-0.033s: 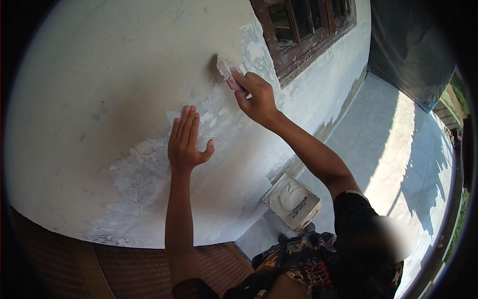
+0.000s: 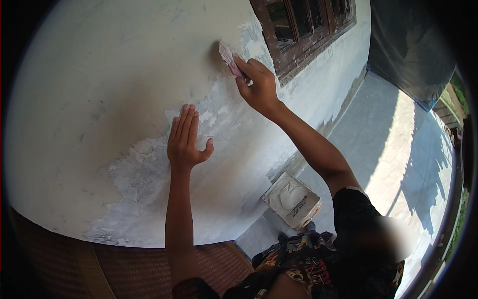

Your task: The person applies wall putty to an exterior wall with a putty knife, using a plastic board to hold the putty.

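My right hand [image 2: 260,85] grips a putty knife [image 2: 228,54], its blade smeared with whitish filler and held close to the wall below and left of the window. Flat against the wall [image 2: 74,124], my left hand [image 2: 185,142] has its fingers stretched upward and its thumb spread out. Around both hands the wall is cream above, with a ragged paler grey-white patch [image 2: 142,172] running diagonally. A rectangular tub [image 2: 317,209] of thick white filler [image 2: 289,193] stands on the floor below my right forearm.
A brown wooden window frame [image 2: 294,60] is set in the wall at upper right. Dark sheeting [image 2: 408,45] hangs beyond it. Grey tiled floor [image 2: 366,119], partly sunlit, lies to the right. Brown woven panels [image 2: 134,266] border the wall at lower left.
My right hand and the putty knife have moved up a little along the wall. My left hand stays in nearly the same place.
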A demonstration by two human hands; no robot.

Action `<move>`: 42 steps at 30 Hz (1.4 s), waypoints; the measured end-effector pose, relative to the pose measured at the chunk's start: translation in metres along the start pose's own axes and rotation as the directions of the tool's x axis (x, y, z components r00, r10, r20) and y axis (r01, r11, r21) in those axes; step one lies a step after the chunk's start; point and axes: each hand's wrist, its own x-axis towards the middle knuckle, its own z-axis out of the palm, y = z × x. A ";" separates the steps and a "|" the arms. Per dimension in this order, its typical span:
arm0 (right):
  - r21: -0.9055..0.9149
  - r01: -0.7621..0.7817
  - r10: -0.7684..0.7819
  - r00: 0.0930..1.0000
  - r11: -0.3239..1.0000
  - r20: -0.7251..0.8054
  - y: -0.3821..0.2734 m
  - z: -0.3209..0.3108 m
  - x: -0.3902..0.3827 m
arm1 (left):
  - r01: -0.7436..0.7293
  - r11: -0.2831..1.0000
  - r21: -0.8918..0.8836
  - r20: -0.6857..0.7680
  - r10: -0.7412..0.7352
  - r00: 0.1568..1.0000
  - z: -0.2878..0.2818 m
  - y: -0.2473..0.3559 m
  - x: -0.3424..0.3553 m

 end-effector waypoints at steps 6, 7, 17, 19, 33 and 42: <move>-0.203 0.160 -0.171 0.985 0.966 -0.035 0.031 0.017 0.028 | 0.007 1.000 0.015 -0.015 -0.007 1.000 0.005 0.001 0.001; -0.199 0.207 -0.209 0.978 0.958 0.014 0.029 0.023 0.010 | 0.009 1.000 0.012 -0.016 -0.009 1.000 0.005 0.000 0.000; -0.192 0.154 -0.175 0.980 0.969 -0.097 0.030 -0.003 0.034 | 0.000 1.000 0.024 -0.025 0.001 1.000 0.005 0.000 0.001; -0.261 0.193 -0.227 0.968 0.946 -0.105 0.049 0.005 0.032 | 0.001 1.000 0.023 -0.029 0.000 1.000 0.005 0.000 0.002; -0.191 0.006 -0.030 0.992 0.982 -0.122 0.030 0.004 0.025 | -0.003 0.999 -0.044 -0.030 0.002 1.000 0.006 -0.002 -0.001; 0.045 -0.107 0.102 0.990 0.993 0.100 -0.018 0.024 -0.085 | -0.011 0.999 -0.050 -0.041 0.009 0.999 0.002 -0.006 -0.003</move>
